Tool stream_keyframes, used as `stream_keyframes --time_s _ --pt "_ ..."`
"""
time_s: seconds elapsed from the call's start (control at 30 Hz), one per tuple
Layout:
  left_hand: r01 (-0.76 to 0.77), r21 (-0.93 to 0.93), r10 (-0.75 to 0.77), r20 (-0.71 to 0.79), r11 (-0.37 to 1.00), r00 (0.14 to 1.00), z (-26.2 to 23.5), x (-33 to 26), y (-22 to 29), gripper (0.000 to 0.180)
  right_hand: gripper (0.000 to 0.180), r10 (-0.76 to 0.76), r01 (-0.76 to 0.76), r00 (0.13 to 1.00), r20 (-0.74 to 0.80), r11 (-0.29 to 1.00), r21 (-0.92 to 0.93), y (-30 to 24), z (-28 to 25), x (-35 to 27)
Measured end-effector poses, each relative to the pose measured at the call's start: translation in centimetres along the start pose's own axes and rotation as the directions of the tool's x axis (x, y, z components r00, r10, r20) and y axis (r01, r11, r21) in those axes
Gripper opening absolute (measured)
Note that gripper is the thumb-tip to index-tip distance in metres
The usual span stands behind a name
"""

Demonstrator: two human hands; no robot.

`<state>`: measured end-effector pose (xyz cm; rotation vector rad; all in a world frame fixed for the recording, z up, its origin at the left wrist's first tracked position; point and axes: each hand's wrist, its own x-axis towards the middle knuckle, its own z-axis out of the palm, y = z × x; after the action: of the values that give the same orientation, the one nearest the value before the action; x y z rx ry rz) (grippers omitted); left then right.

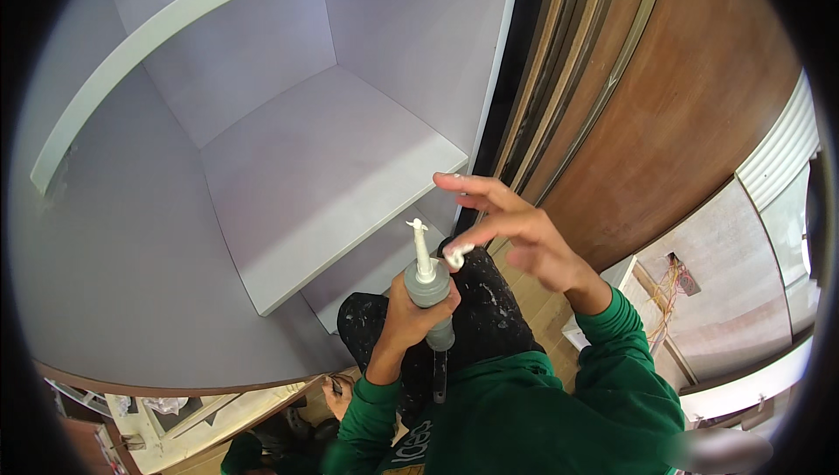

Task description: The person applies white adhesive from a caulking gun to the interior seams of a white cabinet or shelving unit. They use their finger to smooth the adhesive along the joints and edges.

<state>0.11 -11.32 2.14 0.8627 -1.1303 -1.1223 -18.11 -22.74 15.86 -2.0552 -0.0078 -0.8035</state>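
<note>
A grey caulking gun (428, 290) points upward in front of my body, and my left hand (404, 318) is wrapped round its barrel. White sealant coats its nozzle (422, 252) and sticks out in small blobs at the tip. My right hand (529, 235) hovers just right of the nozzle, fingers apart, gripping nothing. A dab of white sealant (457, 256) clings to one of its fingertips. Beyond both hands lies the pale lilac shelf (323, 178) of a cabinet; neither hand visibly touches it.
The cabinet's grey side panel (149, 274) fills the left. Brown wooden panels (673, 99) rise on the right, near loose coloured wires (669, 296) hanging from a wall opening. My paint-spotted dark trousers (489, 300) are below the shelf. Pale boards (192, 422) lie at lower left.
</note>
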Motion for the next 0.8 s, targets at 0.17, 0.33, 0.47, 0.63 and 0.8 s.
stream_keyframes --time_s 0.17,0.33,0.47,0.63,0.8 --pt "-0.060 0.026 0.061 -0.058 0.998 0.996 -1.1 1.1 2.2 0.048 0.062 0.185 -0.085 0.979 -0.080 0.737 0.670 3.3 -0.9 0.5" --pt "-0.250 -0.048 0.235 -0.208 0.967 0.949 -5.0 2.2 5.7 0.049 0.064 0.242 -0.044 0.970 -0.035 0.315 0.948 8.7 -1.1 6.8" --pt "-0.278 -0.100 0.224 -0.366 0.956 0.903 -7.7 3.1 7.9 0.048 0.063 0.249 0.050 0.964 -0.094 0.176 0.983 13.1 -1.7 15.1" --pt "-0.220 -0.167 0.134 -0.416 0.961 0.899 -11.8 3.4 9.6 0.050 0.052 0.255 0.209 0.934 -0.250 0.177 0.962 16.3 -2.9 27.8" --pt "-0.181 -0.186 0.080 -0.448 0.966 0.891 -13.5 3.3 7.9 0.049 0.044 0.341 0.305 0.887 -0.311 0.073 0.950 20.1 -5.3 37.6"
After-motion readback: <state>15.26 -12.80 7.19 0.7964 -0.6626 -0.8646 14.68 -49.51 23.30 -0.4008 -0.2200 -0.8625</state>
